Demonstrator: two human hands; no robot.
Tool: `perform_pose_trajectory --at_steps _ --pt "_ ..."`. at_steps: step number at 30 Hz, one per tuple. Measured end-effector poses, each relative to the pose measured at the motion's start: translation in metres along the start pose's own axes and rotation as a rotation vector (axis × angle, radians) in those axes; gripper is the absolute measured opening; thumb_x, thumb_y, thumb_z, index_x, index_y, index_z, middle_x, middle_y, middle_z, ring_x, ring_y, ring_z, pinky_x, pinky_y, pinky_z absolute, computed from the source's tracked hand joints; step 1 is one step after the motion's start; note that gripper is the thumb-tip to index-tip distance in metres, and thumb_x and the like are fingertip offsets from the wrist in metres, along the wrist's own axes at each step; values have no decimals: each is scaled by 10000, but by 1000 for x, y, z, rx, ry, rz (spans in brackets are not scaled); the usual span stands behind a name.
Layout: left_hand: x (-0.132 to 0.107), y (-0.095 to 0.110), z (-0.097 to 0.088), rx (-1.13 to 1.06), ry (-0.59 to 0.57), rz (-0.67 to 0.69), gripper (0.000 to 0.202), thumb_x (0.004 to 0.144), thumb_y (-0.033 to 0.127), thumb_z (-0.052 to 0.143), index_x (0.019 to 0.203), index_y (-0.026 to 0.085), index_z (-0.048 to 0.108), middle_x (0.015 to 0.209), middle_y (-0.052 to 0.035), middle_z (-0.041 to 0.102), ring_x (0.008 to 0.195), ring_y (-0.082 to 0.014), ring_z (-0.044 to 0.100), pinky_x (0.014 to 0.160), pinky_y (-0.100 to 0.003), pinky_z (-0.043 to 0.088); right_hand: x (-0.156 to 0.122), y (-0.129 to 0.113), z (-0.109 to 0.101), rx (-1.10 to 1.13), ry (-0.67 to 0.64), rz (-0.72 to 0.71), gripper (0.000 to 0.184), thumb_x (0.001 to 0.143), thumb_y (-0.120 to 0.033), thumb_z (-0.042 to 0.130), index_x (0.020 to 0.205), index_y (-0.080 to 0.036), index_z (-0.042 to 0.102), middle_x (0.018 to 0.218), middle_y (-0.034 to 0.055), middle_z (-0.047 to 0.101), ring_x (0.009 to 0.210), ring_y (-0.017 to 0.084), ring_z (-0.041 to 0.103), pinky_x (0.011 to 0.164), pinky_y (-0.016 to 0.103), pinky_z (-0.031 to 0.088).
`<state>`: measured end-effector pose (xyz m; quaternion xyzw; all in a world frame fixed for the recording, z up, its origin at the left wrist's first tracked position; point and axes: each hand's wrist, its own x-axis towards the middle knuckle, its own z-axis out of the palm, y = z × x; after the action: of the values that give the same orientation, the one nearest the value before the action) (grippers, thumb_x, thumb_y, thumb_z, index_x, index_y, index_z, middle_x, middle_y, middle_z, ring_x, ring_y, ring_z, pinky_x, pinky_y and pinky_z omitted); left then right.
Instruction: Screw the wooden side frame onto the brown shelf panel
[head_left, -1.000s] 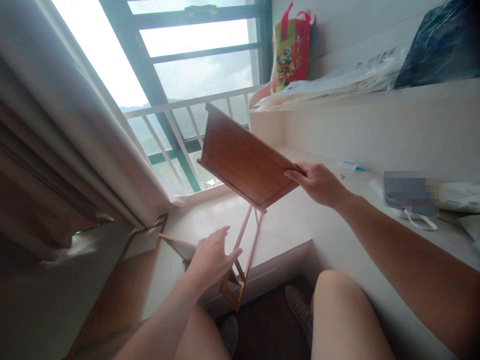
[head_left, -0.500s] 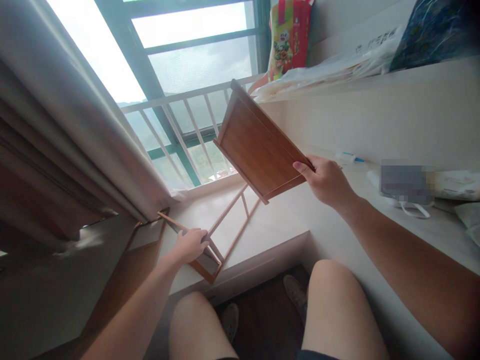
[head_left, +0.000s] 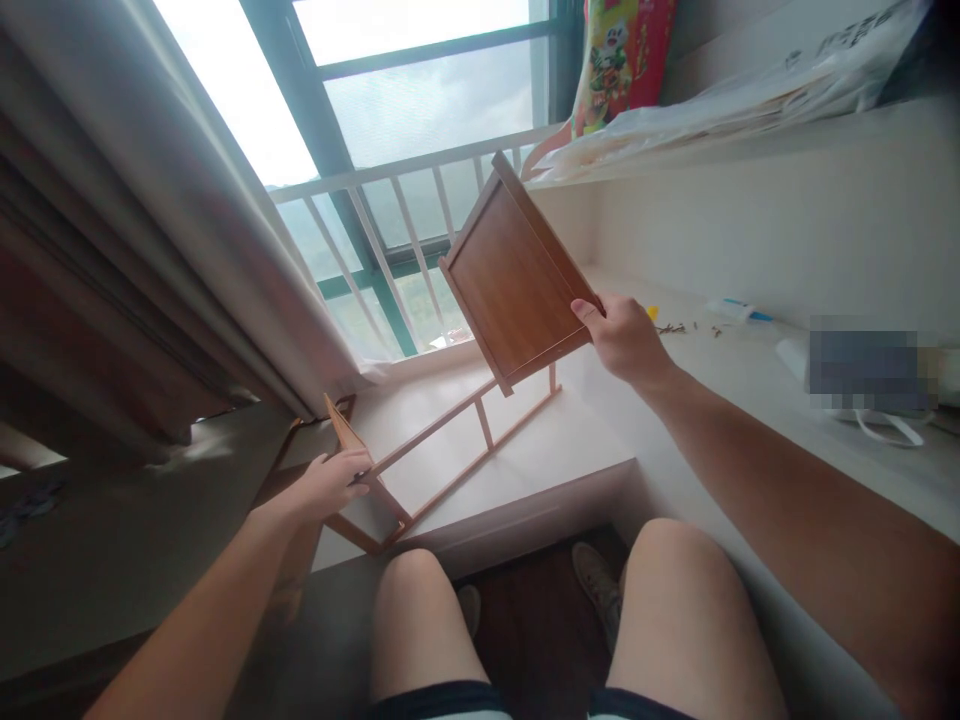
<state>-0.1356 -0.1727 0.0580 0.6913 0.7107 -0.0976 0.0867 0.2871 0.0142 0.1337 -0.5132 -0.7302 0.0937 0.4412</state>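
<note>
- Far left: pale grey-white curtain [head_left: 172,200] hangs bunched against the window and touches nothing you hold.
- Your left hand [head_left: 326,485] is low, fingers curled shut over the edge of the lower panel [head_left: 386,497] of the brown wooden rack [head_left: 486,425]. That end hangs just past the front lip of the white window ledge [head_left: 555,450]; I cannot tell whether it touches.
- Centre: two slim rails [head_left: 431,432] with a short crossbar run up and to the right, joining the two panels. The rack lies slanted in the air over the ledge, in front of the white railing [head_left: 420,165].
- The upper panel [head_left: 514,280] is tilted with its flat face toward you. Your right hand [head_left: 622,340] pinches its near corner, thumb on the face, fingers hidden behind.
- Judgement: with one hand on each end the thin rails likely carry no twist, and the tilt gives you sight of the panel's face and the joints.
- Right: on the white tabletop [head_left: 750,370] lie small dark screws [head_left: 670,328] near your right hand, with a white tube with a blue cap [head_left: 731,310] beyond them. A red and green bag [head_left: 626,50] stands on the shelf above.
</note>
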Motion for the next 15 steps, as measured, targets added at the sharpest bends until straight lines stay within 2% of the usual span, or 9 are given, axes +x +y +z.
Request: perform_pose_trajectory --at_steps 4,7,11,15 --pt "-12 -6 2 -24 -21 16 190 816 263 463 874 260 643 1217 -46 624 1262 -290 465 1040 -549 275 25 -23 40 -56 -79 29 410 941 -504 374 901 -181 623 815 118 657 761 262 579 658 335 399" --pt "-16 -8 -2 -9 -43 -3 185 799 260 488 866 261 661 1206 -56 629 1265 -309 457 1033 -588 248 41 -39 70 -117 -158 73 416 952 -484 355 994 -175 629 987 165 666 923 304 593 767 373 424" --pt "-12 -8 -7 5 -47 -19 173 785 288 512 831 259 676 1090 -50 670 1128 -311 551 1022 -592 251 60 -58 99 -102 -256 89 453 962 -492 334 1039 -152 623 1063 186 661 976 314 601 789 378 428" --pt "2 -1 -9 24 -79 -55 223 802 396 539 800 230 687 875 -72 707 944 -308 627 969 -523 330 77 -76 121 -95 -342 32 490 980 -477 286 1126 -125 592 1121 202 639 1027 321 594 801 382 428"
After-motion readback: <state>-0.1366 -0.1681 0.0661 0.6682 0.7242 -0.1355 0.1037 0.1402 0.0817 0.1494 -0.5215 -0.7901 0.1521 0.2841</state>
